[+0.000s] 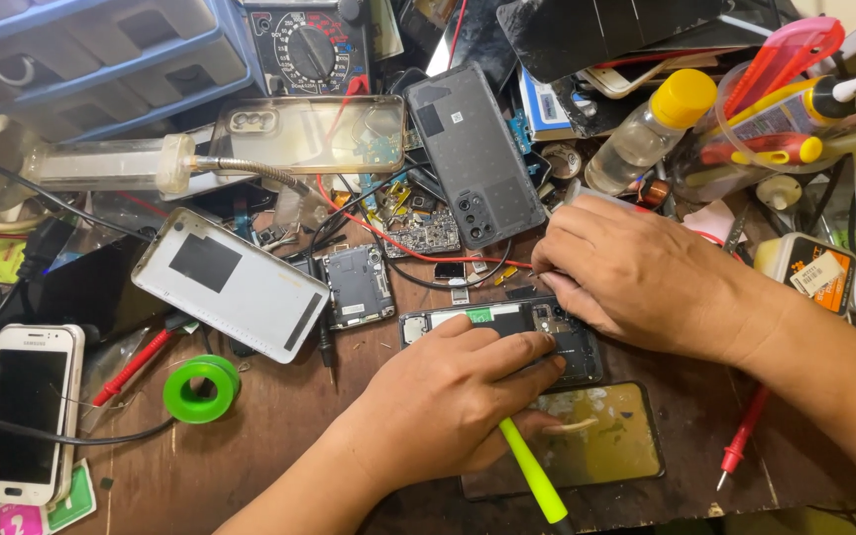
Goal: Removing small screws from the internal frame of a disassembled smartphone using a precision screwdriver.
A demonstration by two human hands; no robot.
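Opened phone found face-down at mid-table, back removed, green sticker at its upper edge, internals exposed. Left hand laid flat across its lower half, fingers together and pressing down, a yellow-green tool handle tucked under the palm and jutting toward the near edge. Right hand curled over the phone's upper right corner, fingertips drawn together; whether pinching a part or merely pressing, not determinable, the tips being hidden.

Labels and packages noted: small yellow-and-black box with a white sticker at right; white back panel bearing two black rectangular patches at left; green-and-pink stickers beneath a white phone at the far left edge.

Surroundings: dark back cover and clear case above; multimeter at top; clear bottle with yellow cap and a tub of tools at upper right; green tape roll at lower left; red probe at right; loose circuit board just left of the work. Dark screen panel with yellowish reflection lying partly under the left hand.

Blue drawer unit cut off at top left.
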